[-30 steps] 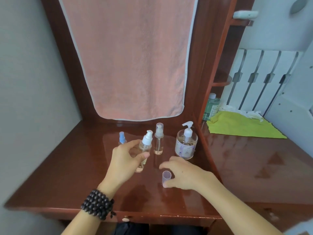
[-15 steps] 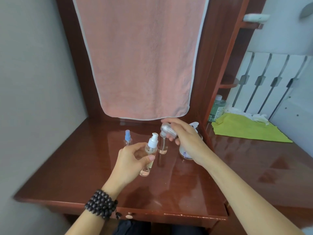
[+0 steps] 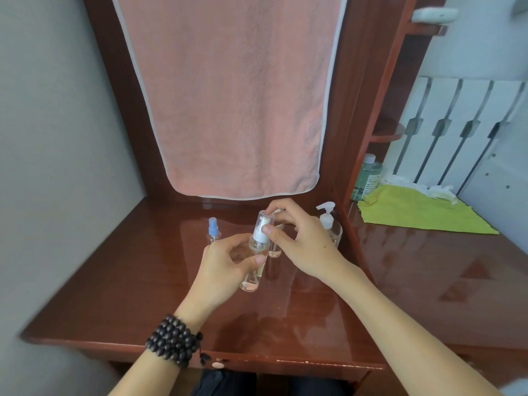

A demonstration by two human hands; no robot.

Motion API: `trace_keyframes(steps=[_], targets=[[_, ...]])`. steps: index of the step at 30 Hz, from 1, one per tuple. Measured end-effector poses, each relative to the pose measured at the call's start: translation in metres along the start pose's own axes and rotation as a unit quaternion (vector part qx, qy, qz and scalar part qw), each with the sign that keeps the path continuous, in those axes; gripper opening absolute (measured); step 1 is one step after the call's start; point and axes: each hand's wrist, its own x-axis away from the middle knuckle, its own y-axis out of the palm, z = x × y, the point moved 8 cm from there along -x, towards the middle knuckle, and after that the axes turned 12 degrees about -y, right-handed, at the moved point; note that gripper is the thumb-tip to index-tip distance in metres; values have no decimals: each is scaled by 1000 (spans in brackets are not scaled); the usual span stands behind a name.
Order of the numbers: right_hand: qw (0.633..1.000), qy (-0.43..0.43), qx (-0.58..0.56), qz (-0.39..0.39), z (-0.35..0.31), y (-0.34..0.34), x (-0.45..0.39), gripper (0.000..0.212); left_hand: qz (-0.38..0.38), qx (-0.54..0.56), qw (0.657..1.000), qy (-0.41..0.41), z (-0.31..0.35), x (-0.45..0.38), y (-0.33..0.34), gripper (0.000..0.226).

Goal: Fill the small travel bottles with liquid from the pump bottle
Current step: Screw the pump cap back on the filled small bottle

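Observation:
My left hand (image 3: 225,264) grips a clear travel bottle (image 3: 253,271) with a white pump top and pale liquid inside, its base resting on the wooden desk (image 3: 160,284). My right hand (image 3: 303,244) holds a clear cap (image 3: 263,221) over that bottle's pump head. Behind my hands stands a second small clear bottle (image 3: 275,251), mostly hidden. A small bottle with a blue spray top (image 3: 213,231) stands to the left. The large pump bottle (image 3: 328,224) stands to the right, partly behind my right hand.
A pink towel (image 3: 234,95) hangs behind the desk. A green bottle (image 3: 367,177), a lime cloth (image 3: 414,210) and white tissue (image 3: 437,190) lie on the right-hand surface. A wooden shelf post (image 3: 368,110) divides the two surfaces.
My right hand picked the clear cap up off the desk front, carried it up and back, and now holds it over the pump head of the bottle in my left hand.

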Motion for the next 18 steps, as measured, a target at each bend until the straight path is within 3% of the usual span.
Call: trace_keyframes(steps=[8, 13, 16, 18], targets=[[999, -10, 29, 10, 16, 6, 8, 16, -3, -20, 1000, 18, -7, -5, 10, 28], [996, -5, 83, -31, 22, 9, 7, 25, -25, -7, 1000, 5, -20, -16, 15, 34], [998, 12, 68, 4, 28, 6, 6, 42, -6, 39, 999, -23, -28, -34, 9, 31], [997, 34, 67, 36, 36, 1, 10, 41, 17, 55, 997, -48, -35, -51, 3, 28]])
